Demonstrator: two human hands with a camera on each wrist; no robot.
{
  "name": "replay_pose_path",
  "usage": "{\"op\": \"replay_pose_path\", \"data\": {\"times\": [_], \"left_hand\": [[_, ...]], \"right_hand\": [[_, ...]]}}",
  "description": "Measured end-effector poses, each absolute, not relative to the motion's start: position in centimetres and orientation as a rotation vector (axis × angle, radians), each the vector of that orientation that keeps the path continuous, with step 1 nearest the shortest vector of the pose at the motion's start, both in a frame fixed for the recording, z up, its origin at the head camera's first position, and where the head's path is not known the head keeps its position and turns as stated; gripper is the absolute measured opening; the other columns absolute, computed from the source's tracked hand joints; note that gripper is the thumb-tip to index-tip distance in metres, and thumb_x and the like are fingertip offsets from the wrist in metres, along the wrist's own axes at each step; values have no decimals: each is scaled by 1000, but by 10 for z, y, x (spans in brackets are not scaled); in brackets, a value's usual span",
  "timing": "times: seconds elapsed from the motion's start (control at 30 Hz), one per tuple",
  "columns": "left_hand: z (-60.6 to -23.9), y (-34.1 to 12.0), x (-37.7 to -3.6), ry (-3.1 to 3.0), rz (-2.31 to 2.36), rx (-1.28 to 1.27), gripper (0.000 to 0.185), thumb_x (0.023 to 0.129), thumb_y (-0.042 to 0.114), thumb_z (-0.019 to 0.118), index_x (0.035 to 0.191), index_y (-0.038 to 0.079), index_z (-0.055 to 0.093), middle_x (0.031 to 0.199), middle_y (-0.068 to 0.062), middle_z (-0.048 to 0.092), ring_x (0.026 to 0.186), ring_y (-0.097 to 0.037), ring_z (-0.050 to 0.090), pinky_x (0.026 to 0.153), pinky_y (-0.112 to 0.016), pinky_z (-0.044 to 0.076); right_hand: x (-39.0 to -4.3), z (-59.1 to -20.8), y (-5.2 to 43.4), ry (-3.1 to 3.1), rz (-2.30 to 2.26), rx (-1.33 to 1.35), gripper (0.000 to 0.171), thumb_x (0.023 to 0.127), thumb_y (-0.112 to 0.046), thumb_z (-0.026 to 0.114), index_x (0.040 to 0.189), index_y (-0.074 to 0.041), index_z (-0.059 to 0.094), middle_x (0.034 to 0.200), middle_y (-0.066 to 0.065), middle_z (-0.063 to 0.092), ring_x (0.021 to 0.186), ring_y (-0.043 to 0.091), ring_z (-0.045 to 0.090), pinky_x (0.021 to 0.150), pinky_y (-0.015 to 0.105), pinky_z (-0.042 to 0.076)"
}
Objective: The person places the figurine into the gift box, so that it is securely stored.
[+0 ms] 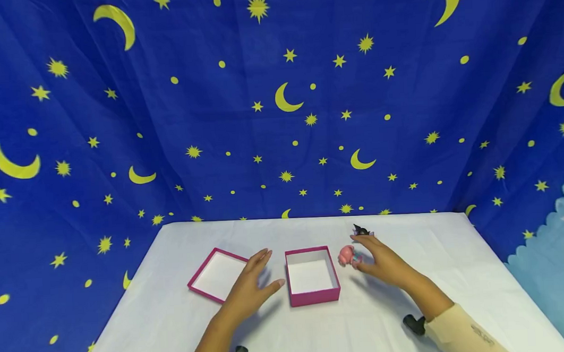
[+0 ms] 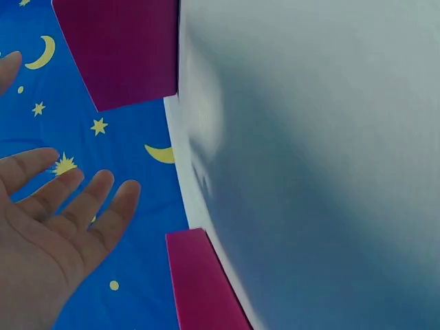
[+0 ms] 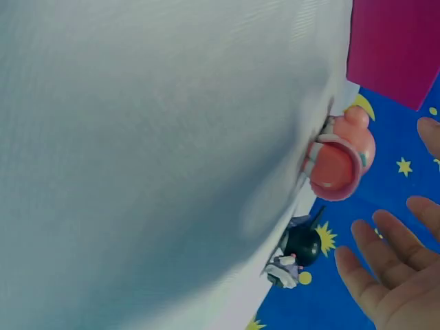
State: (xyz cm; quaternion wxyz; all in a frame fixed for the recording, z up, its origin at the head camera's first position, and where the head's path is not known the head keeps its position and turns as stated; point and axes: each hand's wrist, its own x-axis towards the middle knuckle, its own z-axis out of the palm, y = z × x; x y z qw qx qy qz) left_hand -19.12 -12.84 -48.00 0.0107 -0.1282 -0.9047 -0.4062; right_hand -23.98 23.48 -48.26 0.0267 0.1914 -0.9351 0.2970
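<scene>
Lid (image 1: 217, 275) lies far left on the white table (image 1: 390, 319), inside up, magenta rim, white floor. Shallow card, looks light and a bit bendy; best taken by 2 opposite rim edges.

Left hand (image 1: 249, 289) hovers between lid and box (image 1: 312, 276), palm down, fingers straight and loosely spread, thumb out toward the box. It holds nothing. In the left wrist view the left hand (image 2: 48, 227) shows an open palm and the magenta card of lid and box sits at the frame's top and bottom; no contact visible.

Box stands upright at table centre, open, nothing inside, magenta walls, white inner. Judged light and stiff enough, but thin walls would crush under a hard squeeze; grip across 2 outer walls or pinch 1 wall.

Pink toy (image 1: 346, 254) sits just right of the box, apart from it. In the right wrist view the pink toy (image 3: 340, 159) looks like a small glossy plastic figure, rounded. Probably hard, very light, slippery; a 2-finger pinch across the body should do.

Right hand (image 1: 379, 258) hangs just right of the pink toy, fingers relaxed and spread, tips near the toy; cannot tell if touching. It holds nothing; right wrist view shows the right hand (image 3: 395, 275) with open fingers.

Black toy (image 1: 361, 229) stands behind the right fingertips, toward the table's far edge. Small, has thin pointed bits, maybe fragile; take by the body.

Starry blue cloth (image 1: 278, 102) backs everything.
</scene>
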Motion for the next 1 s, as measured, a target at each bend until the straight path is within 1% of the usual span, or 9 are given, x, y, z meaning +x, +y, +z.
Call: {"op": "replay_pose_path", "data": {"times": [0.1,0.23,0.47,0.6,0.67,0.77,0.87,0.93,1.0], "left_hand": [[-481,-126,-192,-2848,-1217,-411,76,86,54,66,150,32,34,159,10,28,147,-23,29,116,-54,31],[-484,-122,-194,-2882,-1184,-447,77,86,56,64,151,28,33,160,13,25,149,-23,26,117,-55,28],[-490,-117,-197,-2897,-1289,-596,82,88,59,59,154,21,26,163,9,16,150,-26,21,119,-56,24],[-491,-114,-199,-2916,-1308,-630,83,88,59,58,154,21,25,164,7,16,150,-27,21,119,-57,24],[-492,-113,-200,-2926,-1316,-648,83,89,58,59,155,21,25,164,6,16,150,-27,20,119,-56,23],[-493,-112,-201,-2933,-1335,-655,82,89,55,60,155,21,25,164,5,17,151,-26,19,120,-53,22],[-494,-111,-202,-2940,-1344,-658,83,89,52,62,155,21,23,164,4,17,151,-23,18,121,-51,21],[-495,-110,-202,-2940,-1348,-667,82,90,50,62,155,20,22,164,3,16,151,-23,17,121,-51,20],[-495,-110,-202,-2945,-1343,-679,82,90,48,62,155,20,21,164,3,14,151,-23,17,121,-51,20]], "right_hand": [[-243,-484,235,-2918,956,588,69,84,-29,75,144,-12,45,147,19,44,136,43,42,109,63,35],[-246,-486,235,-2951,983,586,70,83,-29,75,144,-11,45,146,21,44,134,43,44,107,63,37],[-248,-490,236,-2979,1036,546,73,83,-31,75,146,-12,43,148,23,42,134,44,43,107,63,38],[-249,-492,236,-2983,1077,537,73,82,-28,76,145,-9,44,146,25,44,127,41,49,105,60,42],[-250,-493,236,-2984,1092,531,73,82,-27,77,144,-8,45,143,24,46,119,36,54,101,55,46],[-252,-495,236,-2983,1102,565,73,82,-25,77,144,-5,44,140,23,49,106,27,59,91,44,53],[-253,-497,236,-2990,1119,582,74,81,-22,78,144,-3,43,137,22,50,96,18,61,81,30,55],[-254,-499,236,-3003,1153,582,76,81,-21,78,144,-2,42,138,22,50,93,15,62,76,24,55],[-255,-499,235,-3022,1177,557,77,80,-23,80,144,-3,42,136,19,52,90,14,62,73,21,55]]}}
